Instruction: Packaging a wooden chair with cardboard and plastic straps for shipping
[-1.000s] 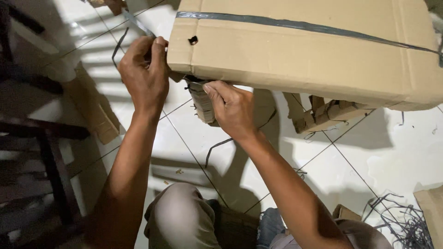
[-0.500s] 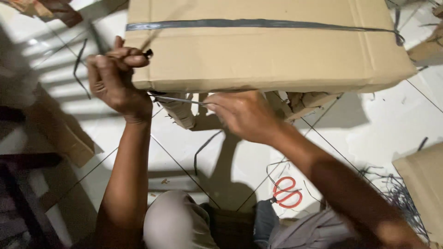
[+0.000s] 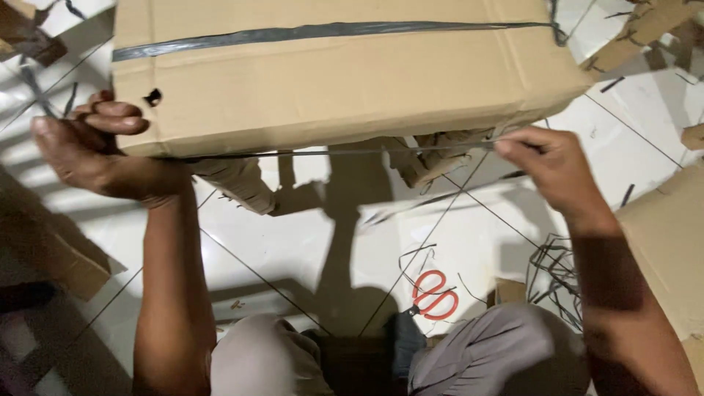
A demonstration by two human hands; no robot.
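Note:
A large cardboard box rests raised above the tiled floor, with a dark strap band across its top. A thin grey strap runs taut along the box's lower front edge. My right hand pinches that strap at the right, below the box's right corner. My left hand is closed at the box's left corner beside a small hole, where the strap's other end leads; whether it grips the strap is hidden.
Red-handled scissors lie on the floor between my knees. Cut strap pieces lie tangled at the right. Cardboard supports prop the box from below. Another cardboard box sits at the right, cardboard scraps at the left.
My right hand has pulled the strap far to the right along the box's lower edge. The view shifted, so the box and my left hand appear further left.

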